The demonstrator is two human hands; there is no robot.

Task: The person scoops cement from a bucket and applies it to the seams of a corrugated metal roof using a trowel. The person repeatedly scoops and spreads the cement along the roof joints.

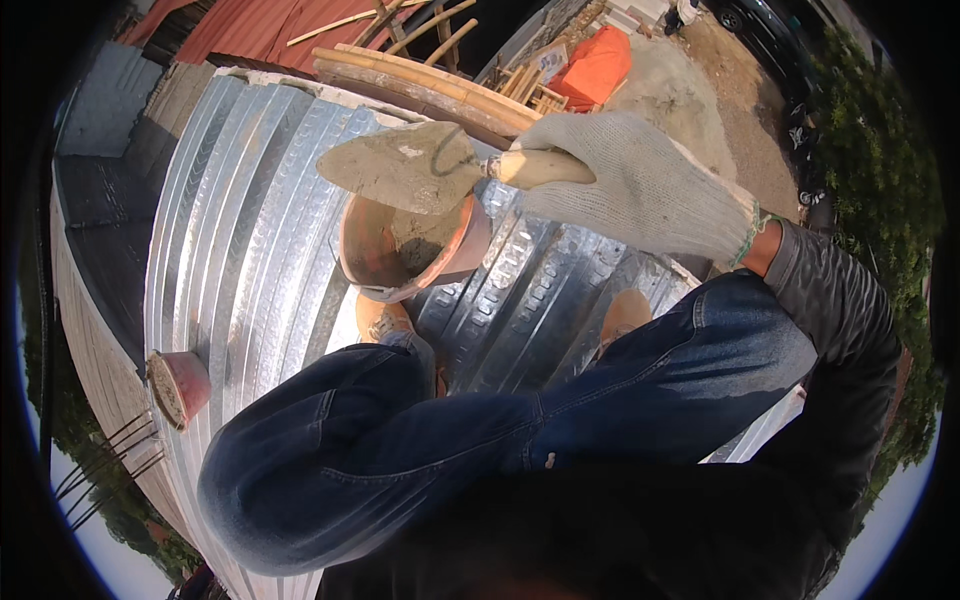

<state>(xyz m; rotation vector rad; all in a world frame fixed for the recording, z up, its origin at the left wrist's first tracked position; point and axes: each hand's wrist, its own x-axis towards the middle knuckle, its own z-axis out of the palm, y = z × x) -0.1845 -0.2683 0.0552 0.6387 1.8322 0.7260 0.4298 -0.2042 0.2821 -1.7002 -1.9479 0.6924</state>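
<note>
In a grey knitted glove, my right hand is closed round the wooden handle of a trowel. The trowel's blade points left and is coated with grey mortar. Directly under the blade stands a reddish bucket, partly covered by it. Wet mortar shows inside the bucket, with more smeared on its inner wall. Whether the blade touches the bucket's rim I cannot tell. My left hand is out of the picture.
I crouch on ribbed metal decking. A second mortar bucket stands at the left edge, near protruding steel bars. Bamboo poles lie along the far edge. Beyond are an orange tarp, a sand heap and a dark car below.
</note>
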